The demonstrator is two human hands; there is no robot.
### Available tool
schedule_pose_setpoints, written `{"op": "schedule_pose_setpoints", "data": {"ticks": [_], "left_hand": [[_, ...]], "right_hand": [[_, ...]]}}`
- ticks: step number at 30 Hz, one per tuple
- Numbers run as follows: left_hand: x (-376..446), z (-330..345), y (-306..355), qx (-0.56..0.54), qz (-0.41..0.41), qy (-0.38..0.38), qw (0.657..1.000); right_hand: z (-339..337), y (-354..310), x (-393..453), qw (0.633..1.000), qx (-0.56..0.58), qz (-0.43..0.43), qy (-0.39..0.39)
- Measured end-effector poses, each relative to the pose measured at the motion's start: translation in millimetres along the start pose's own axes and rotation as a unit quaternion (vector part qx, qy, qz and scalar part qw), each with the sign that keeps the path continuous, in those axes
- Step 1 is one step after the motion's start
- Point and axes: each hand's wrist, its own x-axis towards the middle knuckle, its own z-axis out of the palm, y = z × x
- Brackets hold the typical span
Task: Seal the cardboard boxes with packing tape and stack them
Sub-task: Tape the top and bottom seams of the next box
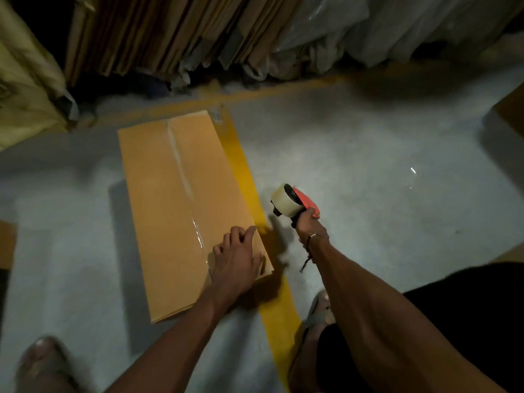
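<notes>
Hands: left (236, 258) presses cardboard box (181, 211) with fingers curled; right (310, 225) grips tape dispenser (293, 202) beside yellow line (249, 177).

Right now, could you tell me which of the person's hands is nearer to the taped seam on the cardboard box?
Left. The left hand rests on the cardboard box right beside the near end of the taped seam. The right hand is off the box, over the floor, gripping the tape dispenser.

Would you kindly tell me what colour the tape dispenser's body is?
Red-orange, on the tape dispenser in the head view.
</notes>
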Motion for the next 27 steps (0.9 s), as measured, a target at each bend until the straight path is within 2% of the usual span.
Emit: {"op": "schedule_pose_setpoints", "data": {"ticks": [3,5,6,8,10,11,12,13,16,17,19,22,24,26,27], "left_hand": [[-12,-27,-8,-0.022,0.097,-0.133,0.986],[-27,-49,-9,-0.033,0.152,-0.25,0.956],[-37,-62,-9,-0.036,0.15,-0.28,0.948],[-57,-90,-15,-0.072,0.11,-0.261,0.956],[-74,-117,-26,-0.185,0.052,-0.18,0.965],[-84,-133,-31,-0.257,0.01,-0.138,0.956],[-94,-149,-36,-0.333,-0.044,-0.101,0.936],[-105,-164,-41,-0.412,-0.104,-0.073,0.902],[-139,-189,-55,-0.608,-0.228,-0.037,0.759],[-150,-192,-59,-0.652,-0.245,-0.038,0.717],[-174,-193,-62,-0.71,-0.251,-0.054,0.656],[-203,-193,-57,-0.791,-0.22,-0.076,0.566],[-216,-194,-57,-0.824,-0.2,-0.064,0.526],[-225,-193,-59,-0.834,-0.206,-0.045,0.51],[-229,-193,-60,-0.83,-0.218,-0.04,0.512]], "right_hand": [[-44,-28,-57,0.998,-0.033,-0.058,0.006],[-70,-50,-98,0.995,-0.004,-0.091,-0.033],[-80,-58,-116,0.992,0.024,-0.105,-0.067],[-96,-70,-154,0.978,0.035,-0.141,-0.15],[-105,-78,-192,0.955,0.013,-0.175,-0.241],[-107,-80,-211,0.942,0.001,-0.182,-0.281],[-107,-79,-228,0.93,-0.007,-0.185,-0.317],[-105,-78,-245,0.918,-0.015,-0.185,-0.349],[-93,-68,-295,0.886,-0.042,-0.19,-0.421],[-90,-63,-308,0.877,-0.046,-0.19,-0.44],[-84,-52,-334,0.857,-0.037,-0.184,-0.48],[-78,-37,-361,0.836,-0.021,-0.204,-0.509],[-78,-30,-374,0.831,-0.012,-0.215,-0.513],[-77,-24,-379,0.826,-0.008,-0.228,-0.515],[-77,-22,-381,0.824,-0.01,-0.234,-0.516]]}}
